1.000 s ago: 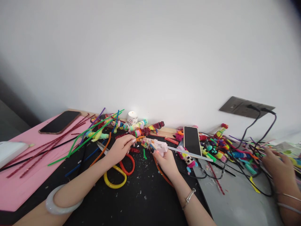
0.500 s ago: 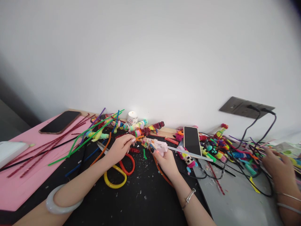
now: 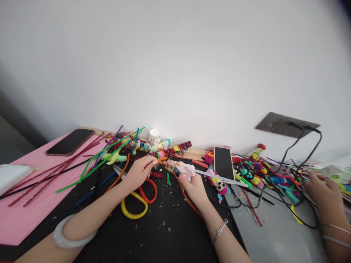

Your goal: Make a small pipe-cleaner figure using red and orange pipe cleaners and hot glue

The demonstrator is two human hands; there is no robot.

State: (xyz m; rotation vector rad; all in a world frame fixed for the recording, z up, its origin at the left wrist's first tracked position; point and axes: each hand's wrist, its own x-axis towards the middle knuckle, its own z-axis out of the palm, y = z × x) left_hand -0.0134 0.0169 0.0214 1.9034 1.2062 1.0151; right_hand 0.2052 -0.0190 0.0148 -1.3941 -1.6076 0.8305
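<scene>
My right hand point(image 3: 193, 188) is wrapped round a pale pink glue gun point(image 3: 187, 169), its nozzle end pointing left and crusted with coloured fluff. A long clear glue stick point(image 3: 219, 177) sticks out of its back. With its fingers pinched, my left hand point(image 3: 142, 169) grips an orange pipe cleaner point(image 3: 162, 159) just left of the nozzle. Under my left wrist lie scissors with one yellow handle loop point(image 3: 134, 215) and one red loop. A short green pipe cleaner piece point(image 3: 168, 179) rests on the black mat between my hands.
Pipe-cleaner figures point(image 3: 164, 146) and a white paper cup point(image 3: 154, 137) line the wall. Dark red pipe cleaners point(image 3: 63, 164) and a phone point(image 3: 70, 142) lie on pink board at left. Another phone point(image 3: 223, 164), cables point(image 3: 285, 210) and another person's hand point(image 3: 325, 193) are at right.
Almost nothing differs. Both my hands keep their places at the glue gun nozzle, and the other person's hand at right has shifted very slightly.
</scene>
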